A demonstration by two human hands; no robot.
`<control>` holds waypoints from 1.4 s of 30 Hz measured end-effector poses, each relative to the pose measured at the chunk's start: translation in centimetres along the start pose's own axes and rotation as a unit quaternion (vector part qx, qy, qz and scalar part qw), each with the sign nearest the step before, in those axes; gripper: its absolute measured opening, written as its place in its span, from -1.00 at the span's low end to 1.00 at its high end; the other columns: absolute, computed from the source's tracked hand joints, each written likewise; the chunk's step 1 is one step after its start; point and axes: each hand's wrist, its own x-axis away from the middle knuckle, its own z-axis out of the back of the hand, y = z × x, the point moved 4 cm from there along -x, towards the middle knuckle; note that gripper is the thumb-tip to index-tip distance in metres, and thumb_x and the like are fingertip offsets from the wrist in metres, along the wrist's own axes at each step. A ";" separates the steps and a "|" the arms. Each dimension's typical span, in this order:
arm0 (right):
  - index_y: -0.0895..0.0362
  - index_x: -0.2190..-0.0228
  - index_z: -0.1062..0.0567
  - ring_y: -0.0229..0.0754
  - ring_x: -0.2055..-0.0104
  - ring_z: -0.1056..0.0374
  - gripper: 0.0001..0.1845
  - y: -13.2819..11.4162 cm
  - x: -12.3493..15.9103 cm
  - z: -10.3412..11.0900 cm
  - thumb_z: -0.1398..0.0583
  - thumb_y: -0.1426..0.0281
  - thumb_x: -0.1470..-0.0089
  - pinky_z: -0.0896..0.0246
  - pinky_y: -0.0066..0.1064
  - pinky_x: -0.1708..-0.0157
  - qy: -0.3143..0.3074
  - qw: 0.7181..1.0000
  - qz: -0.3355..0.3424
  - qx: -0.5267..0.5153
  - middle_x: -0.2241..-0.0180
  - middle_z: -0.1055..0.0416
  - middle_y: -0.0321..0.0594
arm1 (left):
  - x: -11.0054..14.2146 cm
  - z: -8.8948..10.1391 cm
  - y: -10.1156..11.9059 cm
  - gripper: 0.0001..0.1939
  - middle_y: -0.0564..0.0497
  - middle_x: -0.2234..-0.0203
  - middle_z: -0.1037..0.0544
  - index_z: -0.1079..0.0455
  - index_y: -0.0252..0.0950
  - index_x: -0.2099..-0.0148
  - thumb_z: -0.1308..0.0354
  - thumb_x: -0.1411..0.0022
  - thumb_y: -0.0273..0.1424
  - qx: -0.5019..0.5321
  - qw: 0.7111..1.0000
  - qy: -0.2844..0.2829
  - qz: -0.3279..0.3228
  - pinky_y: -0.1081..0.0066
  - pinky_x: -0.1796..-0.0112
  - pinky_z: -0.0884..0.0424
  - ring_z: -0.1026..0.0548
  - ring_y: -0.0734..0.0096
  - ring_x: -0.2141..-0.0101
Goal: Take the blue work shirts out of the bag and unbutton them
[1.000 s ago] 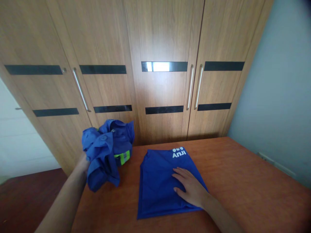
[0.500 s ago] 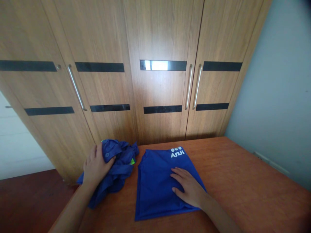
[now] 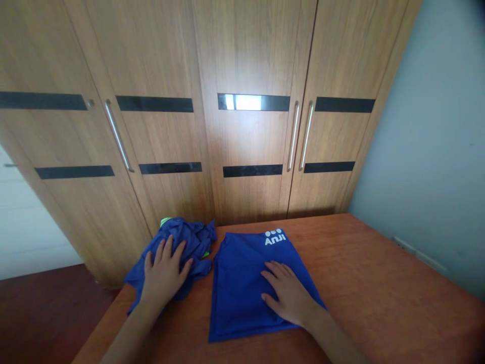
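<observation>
your left grip (image 3: pixel 162 275) was spread, palm down, with the fingers fanned over the near side of a crumpled blue garment (image 3: pixel 199 235); it pinched nothing that showed. that garment lay in a loose heap at the far left of the tabletop (image 3: pixel 379 283), with a bit of yellow-green trim (image 3: pixel 165 221) showing at its top.

your right grip (image 3: pixel 286 296) was spread too, resting on the right half of a folded blue garment (image 3: pixel 238 298), thumb held apart from the fingers. the folded garment lay flat in front of you, just to the right of the heap, and its white lettering (image 3: pixel 275 240) sat at the far right corner, beyond your fingertips. how hard either palm pressed, you could not tell.

behind the tabletop stood a wooden wardrobe (image 3: pixel 253 136) with dark strips (image 3: pixel 252 171) across its doors, and a pale wall (image 3: pixel 428 126) ran along the right.
</observation>
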 end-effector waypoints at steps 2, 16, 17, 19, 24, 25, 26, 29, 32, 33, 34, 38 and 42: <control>0.12 -0.19 -0.24 0.14 -0.32 0.14 -0.29 -1.8 -0.1 -0.4 -0.11 0.03 -0.10 0.32 0.04 -0.27 -0.014 1.000 0.012 -0.015 -0.30 0.01 -0.01 | 0.3 1.9 0.8 -0.50 -0.16 -0.29 -0.11 -0.23 -0.23 -0.21 0.05 -0.25 -0.24 0.026 0.999 0.032 0.008 -0.08 -0.21 0.20 0.10 0.01 -0.30; 0.08 -0.18 -0.22 0.02 -0.33 0.14 -0.34 -7.5 -1.1 -3.3 -0.13 0.34 -0.01 0.33 -0.09 -0.29 -0.012 0.992 0.086 -0.095 -0.31 0.03 -0.12 | 7.5 -1.1 5.1 -0.50 -0.06 -0.16 -0.35 -0.28 -0.12 -0.05 -0.16 -0.03 -0.21 0.656 0.689 -0.217 0.216 0.22 -0.12 -0.30 -0.31 0.19 -0.15; 0.08 -0.20 -0.19 0.04 -0.33 0.15 -0.29 -7.5 -1.0 -3.5 -0.15 0.33 0.01 0.35 -0.08 -0.29 -0.011 0.992 0.086 -0.091 -0.32 0.08 -0.11 | 7.7 -1.2 5.1 -0.50 -0.05 -0.19 -0.31 -0.26 -0.10 -0.07 -0.15 -0.04 -0.23 0.683 0.648 -0.227 0.249 0.23 -0.10 -0.33 -0.28 0.22 -0.18; 0.09 -0.23 -0.14 0.07 -0.34 0.19 -0.23 -7.4 -1.1 -4.0 -0.16 0.30 0.02 0.37 -0.05 -0.29 -0.008 0.993 0.078 -0.090 -0.34 0.15 -0.08 | 7.9 -1.4 5.2 -0.54 -0.04 -0.19 -0.31 -0.24 -0.09 -0.08 -0.09 -0.09 -0.30 0.721 0.571 -0.243 0.310 0.23 -0.03 -0.40 -0.29 0.26 -0.17; 0.22 -0.25 -0.10 0.11 -0.36 0.29 -0.17 -7.2 -1.7 -5.1 -0.17 0.30 0.04 0.32 -0.06 -0.29 0.011 0.993 0.025 -0.111 -0.34 0.19 -0.02 | 7.1 -1.4 6.9 -0.77 -0.17 0.02 -0.51 -0.31 -0.23 0.10 0.05 -0.22 -0.36 0.760 0.435 -0.270 0.400 0.26 0.05 -0.47 -0.50 0.27 0.02; 0.24 -0.25 -0.11 0.11 -0.35 0.27 -0.17 -7.1 -1.8 -5.2 -0.17 0.33 0.05 0.30 -0.06 -0.29 0.025 0.993 0.011 -0.116 -0.34 0.16 0.00 | 6.8 -1.4 7.6 -0.81 -0.19 0.10 -0.55 -0.33 -0.27 0.14 0.02 -0.23 -0.36 0.764 0.422 -0.283 0.398 0.29 0.07 -0.48 -0.53 0.26 0.07; 0.26 -0.24 -0.13 0.11 -0.35 0.24 -0.18 -7.0 -1.9 -5.1 -0.16 0.37 0.07 0.28 -0.07 -0.29 0.040 0.992 -0.001 -0.123 -0.33 0.12 0.01 | 6.5 -1.4 8.3 -0.83 -0.20 0.16 -0.57 -0.35 -0.30 0.17 -0.02 -0.22 -0.36 0.769 0.412 -0.297 0.389 0.32 0.09 -0.49 -0.55 0.25 0.10; 0.29 -0.19 -0.23 0.05 -0.31 0.07 -0.22 -6.5 -2.1 -4.9 -0.11 0.50 0.13 0.19 -0.11 -0.28 0.086 0.982 -0.014 -0.170 -0.27 -0.06 0.01 | 5.8 -1.1 10.2 -0.81 -0.19 0.26 -0.61 -0.41 -0.36 0.19 -0.10 -0.21 -0.34 0.788 0.396 -0.320 0.347 0.33 0.15 -0.51 -0.58 0.21 0.16; 0.23 -0.09 -0.39 -0.04 -0.22 -0.13 -0.35 -5.4 -2.4 -4.5 -0.05 0.55 0.11 0.07 -0.16 -0.25 0.144 0.949 -0.024 -0.280 -0.16 -0.28 -0.06 | 5.4 -0.7 11.3 -0.71 -0.17 0.20 -0.62 -0.43 -0.35 0.09 -0.15 -0.20 -0.28 0.806 0.393 -0.317 0.308 0.29 0.12 -0.49 -0.56 0.17 0.13; 0.21 -0.04 -0.44 -0.05 -0.19 -0.20 -0.41 -4.9 -2.5 -4.4 -0.04 0.53 0.08 0.04 -0.16 -0.24 0.164 0.928 -0.037 -0.331 -0.11 -0.35 -0.08 | 5.3 -0.6 11.4 -0.68 -0.15 0.16 -0.61 -0.42 -0.33 0.05 -0.17 -0.19 -0.28 0.807 0.402 -0.308 0.304 0.28 0.09 -0.47 -0.55 0.17 0.11; 0.20 0.01 -0.48 -0.05 -0.15 -0.25 -0.48 -4.3 -2.7 -4.4 -0.04 0.50 0.04 0.01 -0.15 -0.23 0.181 0.902 -0.054 -0.388 -0.06 -0.40 -0.10 | 5.4 -0.6 11.4 -0.65 -0.14 0.12 -0.60 -0.41 -0.30 0.01 -0.20 -0.17 -0.29 0.805 0.415 -0.296 0.305 0.28 0.06 -0.45 -0.54 0.18 0.09; 0.18 0.13 -0.53 -0.01 -0.06 -0.35 -0.58 -2.1 -2.9 -4.5 -0.15 0.28 0.02 -0.14 -0.12 -0.13 0.206 0.727 -0.182 -0.629 0.10 -0.53 -0.13 | 5.8 -0.7 11.1 -0.54 -0.13 0.02 -0.54 -0.35 -0.23 -0.11 -0.23 -0.15 -0.31 0.794 0.451 -0.258 0.316 0.30 -0.02 -0.38 -0.51 0.21 0.03; 0.20 0.18 -0.54 0.02 0.03 -0.43 -0.55 -1.1 -2.5 -3.1 -0.21 0.20 0.08 -0.31 -0.13 0.01 0.173 0.569 -0.254 -0.763 0.24 -0.58 -0.10 | 6.2 -1.2 10.9 -0.49 -0.15 0.03 -0.55 -0.30 -0.26 -0.16 -0.20 -0.15 -0.34 0.799 0.434 -0.276 0.310 0.27 0.02 -0.41 -0.52 0.19 0.05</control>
